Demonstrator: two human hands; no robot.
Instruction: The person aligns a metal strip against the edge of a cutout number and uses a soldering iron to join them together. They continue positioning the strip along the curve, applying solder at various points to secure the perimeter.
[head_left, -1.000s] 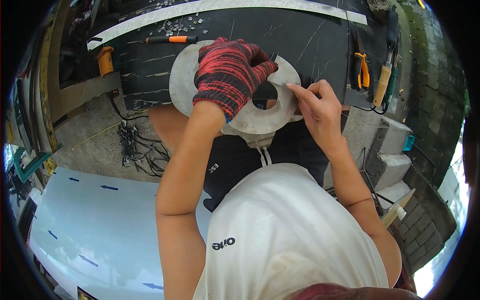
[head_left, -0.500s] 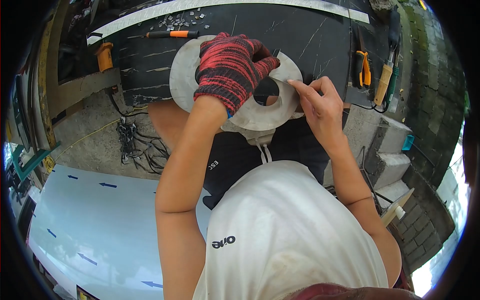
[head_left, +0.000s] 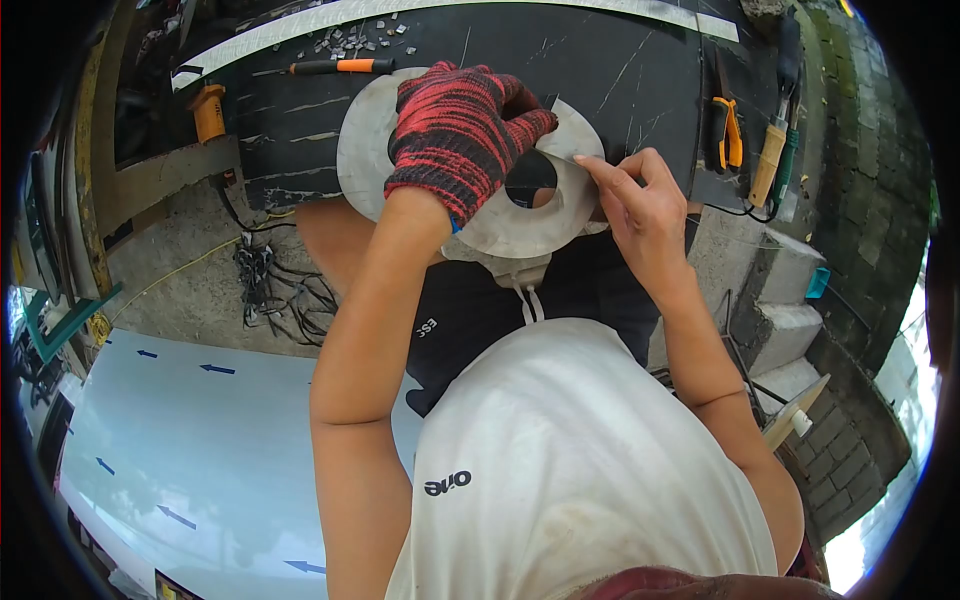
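Two pale ring-shaped sheet pieces lie partly overlapped at the near edge of the black marbled table (head_left: pixel 290 120). The left ring (head_left: pixel 362 150) is partly under my left hand (head_left: pixel 465 135), which wears a red and black knitted glove. Its fingers are bent down and wrapped on the ring pieces, with a small dark object by the fingertips. Over the right ring (head_left: pixel 520 230), my bare right hand (head_left: pixel 640 200) pinches the ring's right edge between thumb and fingertips. A dark hole shows in the right ring.
An orange-black screwdriver (head_left: pixel 345 66) and small metal bits (head_left: pixel 350 40) lie beyond the rings. A long metal strip (head_left: pixel 450 10) crosses the far side. Orange-handled pliers (head_left: pixel 733 135) and a wooden-handled tool (head_left: pixel 768 165) are at right. A pale blue sheet (head_left: pixel 200 450) is at lower left.
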